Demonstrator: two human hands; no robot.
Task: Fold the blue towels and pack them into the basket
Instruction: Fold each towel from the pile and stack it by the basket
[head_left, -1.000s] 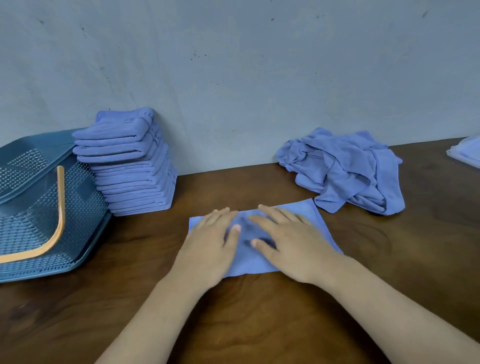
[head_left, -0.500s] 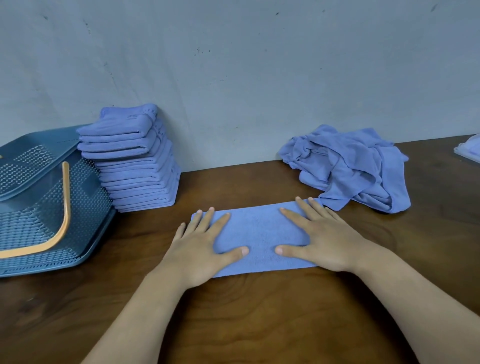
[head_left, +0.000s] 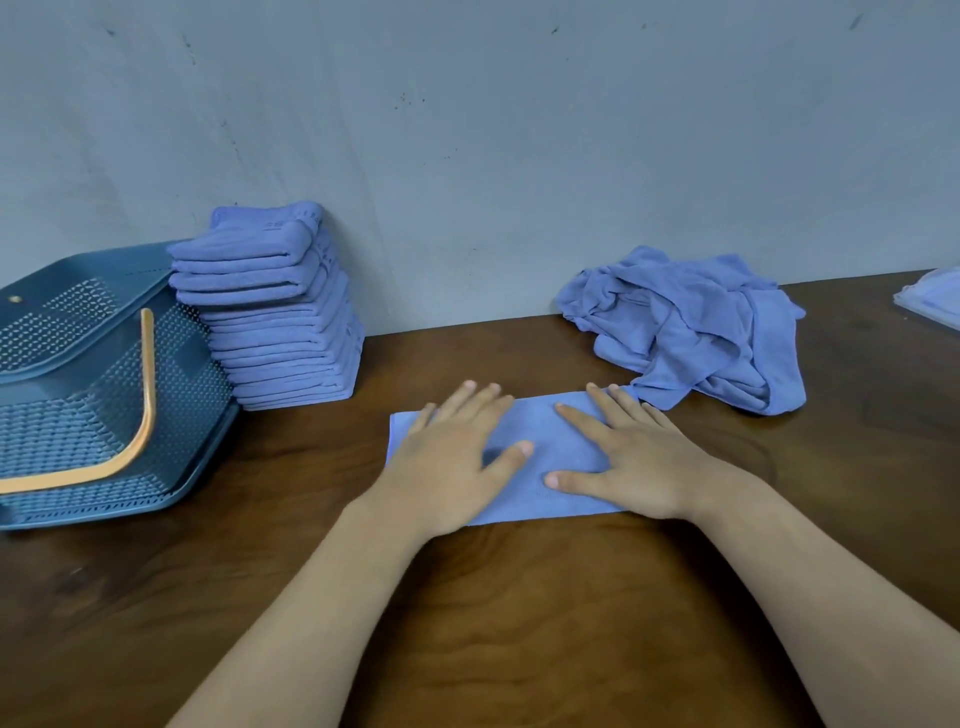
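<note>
A blue towel (head_left: 545, 431), folded into a strip, lies flat on the brown table in front of me. My left hand (head_left: 452, 457) presses flat on its left part, fingers straight and spread. My right hand (head_left: 628, 457) lies flat on its right part, thumb pointing left. A tall stack of folded blue towels (head_left: 280, 312) stands against the wall at the left. A dark blue perforated basket (head_left: 78, 395) with an orange handle lies tipped beside the stack. A crumpled heap of unfolded blue towels (head_left: 691, 327) sits at the back right.
The grey wall runs close behind the table (head_left: 519, 623). A pale blue flat object (head_left: 935, 299) pokes in at the right edge.
Both hands slid apart from the middle of the towel toward its ends, then drew back slightly inward. The towel stays flat in the same place.
</note>
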